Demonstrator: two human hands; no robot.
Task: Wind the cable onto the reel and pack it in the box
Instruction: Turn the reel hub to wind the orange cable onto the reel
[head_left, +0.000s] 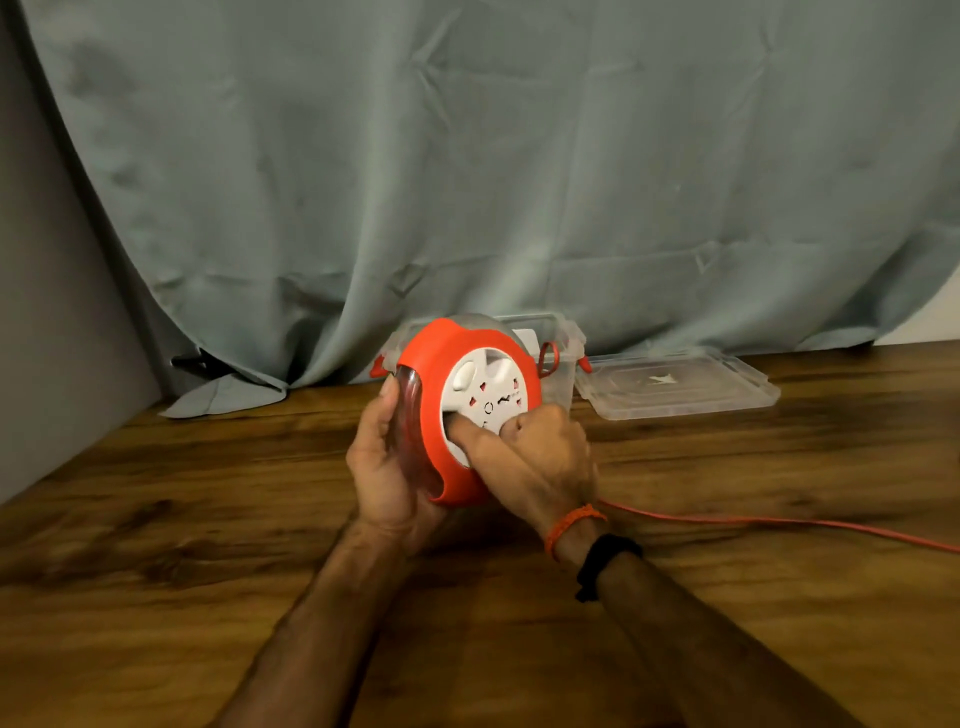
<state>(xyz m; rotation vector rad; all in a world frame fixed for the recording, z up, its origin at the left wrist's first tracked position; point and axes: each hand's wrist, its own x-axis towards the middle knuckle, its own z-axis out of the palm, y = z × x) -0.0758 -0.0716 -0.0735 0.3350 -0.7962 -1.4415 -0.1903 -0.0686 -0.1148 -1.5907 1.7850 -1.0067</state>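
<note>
An orange cable reel (426, 379) with a white socket face and a clear side is held upright above the wooden table. My left hand (382, 467) grips its clear left side from behind and below. My right hand (540, 452) is curled, with a finger stuck into a recess of the white face. An orange cable (779, 522) runs from under my right wrist across the table to the right edge. A clear plastic box (563, 358) with orange latches stands open behind the reel, partly hidden by it.
The box's clear lid (675, 384) lies flat on the table to the right of the box. A grey curtain (467, 182) hangs along the table's far edge. A grey wall stands at the left.
</note>
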